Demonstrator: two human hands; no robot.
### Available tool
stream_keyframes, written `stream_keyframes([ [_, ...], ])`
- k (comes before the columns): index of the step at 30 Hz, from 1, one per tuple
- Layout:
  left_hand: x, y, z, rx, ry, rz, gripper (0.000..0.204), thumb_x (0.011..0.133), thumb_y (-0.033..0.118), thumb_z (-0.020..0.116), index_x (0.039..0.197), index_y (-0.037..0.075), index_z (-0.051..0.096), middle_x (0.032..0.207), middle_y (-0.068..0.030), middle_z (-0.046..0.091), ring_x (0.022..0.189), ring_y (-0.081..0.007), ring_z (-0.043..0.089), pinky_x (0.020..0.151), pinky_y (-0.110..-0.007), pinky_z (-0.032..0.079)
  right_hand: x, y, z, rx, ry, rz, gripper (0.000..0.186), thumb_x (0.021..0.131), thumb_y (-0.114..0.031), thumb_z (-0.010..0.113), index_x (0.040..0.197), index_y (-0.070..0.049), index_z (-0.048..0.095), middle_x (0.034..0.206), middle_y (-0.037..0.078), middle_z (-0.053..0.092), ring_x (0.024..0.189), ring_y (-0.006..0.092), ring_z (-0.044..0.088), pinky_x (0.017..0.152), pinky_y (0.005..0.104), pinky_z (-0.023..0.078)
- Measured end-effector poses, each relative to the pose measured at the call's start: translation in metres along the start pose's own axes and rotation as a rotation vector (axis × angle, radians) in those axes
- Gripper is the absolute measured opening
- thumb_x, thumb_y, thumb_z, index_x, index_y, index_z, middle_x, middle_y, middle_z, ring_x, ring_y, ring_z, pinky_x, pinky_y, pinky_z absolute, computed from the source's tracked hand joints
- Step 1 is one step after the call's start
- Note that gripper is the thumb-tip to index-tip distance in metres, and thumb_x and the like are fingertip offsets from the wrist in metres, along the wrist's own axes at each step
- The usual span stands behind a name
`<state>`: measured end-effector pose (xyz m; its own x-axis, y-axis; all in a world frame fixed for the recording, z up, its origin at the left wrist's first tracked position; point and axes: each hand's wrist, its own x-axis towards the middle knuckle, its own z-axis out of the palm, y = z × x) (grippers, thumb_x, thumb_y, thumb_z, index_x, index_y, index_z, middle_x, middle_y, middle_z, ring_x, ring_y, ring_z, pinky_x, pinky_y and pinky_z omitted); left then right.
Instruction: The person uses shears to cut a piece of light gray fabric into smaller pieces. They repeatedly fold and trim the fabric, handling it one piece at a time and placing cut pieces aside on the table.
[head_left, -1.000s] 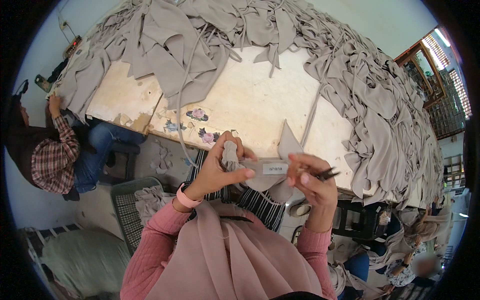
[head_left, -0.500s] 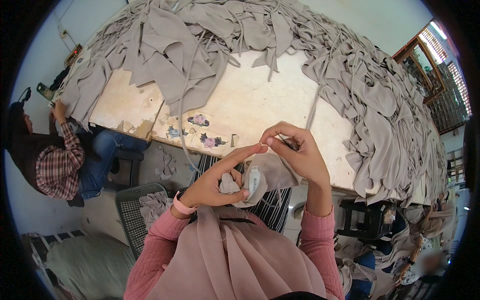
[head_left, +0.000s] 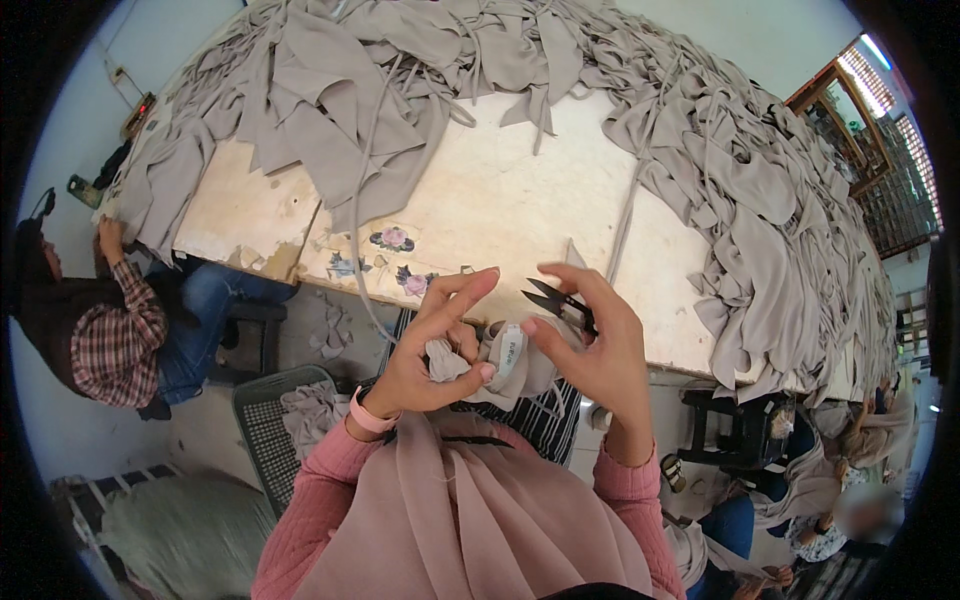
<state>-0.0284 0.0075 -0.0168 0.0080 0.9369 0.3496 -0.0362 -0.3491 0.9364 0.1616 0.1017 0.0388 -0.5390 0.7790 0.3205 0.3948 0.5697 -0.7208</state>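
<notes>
My left hand (head_left: 415, 360) grips a bunched piece of grey-beige cloth (head_left: 441, 361) between thumb and curled fingers, its index finger pointing up and to the right. A small white label (head_left: 511, 349) shows on the cloth, just right of the left thumb. In my right hand (head_left: 612, 352) lies a pair of black thread snips (head_left: 556, 298). Their two blades stand apart and point left, toward the left index fingertip without touching it. The right thumb is close to the label; whether it touches the cloth I cannot tell.
Beyond my hands is a pale worktop (head_left: 520, 200) with flower stickers. Grey cloth pieces (head_left: 740, 200) are heaped along its far and right sides. A co-worker (head_left: 110, 320) sits at the left. A green plastic basket (head_left: 262, 420) with cloth stands at lower left, a black stool (head_left: 722, 430) at right.
The hands were together at the fingertips and have parted. My right hand has turned, bringing the snips into plain view with blades apart. The left index finger has lifted.
</notes>
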Motion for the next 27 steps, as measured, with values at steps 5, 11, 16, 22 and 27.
stream_keyframes([
  [5, 0.0, -0.001, 0.0, -0.05, 0.027, -0.023, 0.079, 0.077, -0.004, 0.067, 0.148, -0.002, 0.033, 0.142, -0.0123, 0.034, 0.063, -0.0008, 0.048, 0.062, -0.018, 0.041, -0.023, -0.003, 0.001, -0.137, -0.045, 0.205, 0.022, 0.087, -0.026, 0.068, 0.095, -0.006, 0.06, 0.075, 0.013, 0.067, 0.06, 0.0284, 0.066, 0.053, 0.035, 0.048],
  [11, 0.002, 0.0, -0.002, -0.016, -0.006, -0.017, 0.082, 0.076, -0.003, 0.07, 0.148, -0.002, 0.031, 0.144, -0.0132, 0.032, 0.063, -0.0019, 0.052, 0.063, -0.018, 0.043, -0.033, -0.001, 0.005, -0.198, -0.075, 0.211, 0.022, 0.087, -0.024, 0.068, 0.088, -0.007, 0.055, 0.071, 0.011, 0.067, 0.058, 0.029, 0.066, 0.051, 0.0372, 0.048],
  [16, 0.006, 0.003, -0.002, -0.127, -0.003, -0.018, 0.103, 0.066, 0.01, 0.086, 0.15, 0.002, 0.028, 0.149, -0.0124, 0.026, 0.069, -0.0068, 0.061, 0.067, -0.021, 0.05, -0.032, -0.006, 0.005, -0.187, -0.061, 0.243, 0.021, 0.087, -0.022, 0.068, 0.089, -0.006, 0.055, 0.07, 0.011, 0.067, 0.058, 0.0299, 0.066, 0.052, 0.0368, 0.048],
  [22, 0.008, 0.005, 0.001, -0.324, -0.058, -0.142, 0.128, 0.045, 0.028, 0.095, 0.151, 0.007, 0.026, 0.153, -0.0086, 0.021, 0.076, -0.0103, 0.063, 0.068, -0.025, 0.055, -0.032, -0.021, -0.002, 0.078, -0.138, 0.187, 0.024, 0.086, -0.022, 0.07, 0.092, -0.004, 0.055, 0.076, 0.013, 0.068, 0.067, 0.0301, 0.069, 0.057, 0.0347, 0.05],
  [27, 0.012, 0.002, 0.004, -0.075, -0.138, -0.046, 0.133, 0.04, 0.036, 0.095, 0.15, 0.005, 0.028, 0.154, -0.006, 0.025, 0.113, -0.0148, 0.051, 0.081, -0.027, 0.052, -0.026, -0.026, 0.004, 0.199, -0.234, 0.118, 0.025, 0.084, -0.022, 0.072, 0.092, -0.005, 0.056, 0.076, 0.012, 0.068, 0.067, 0.0282, 0.069, 0.058, 0.0337, 0.049],
])
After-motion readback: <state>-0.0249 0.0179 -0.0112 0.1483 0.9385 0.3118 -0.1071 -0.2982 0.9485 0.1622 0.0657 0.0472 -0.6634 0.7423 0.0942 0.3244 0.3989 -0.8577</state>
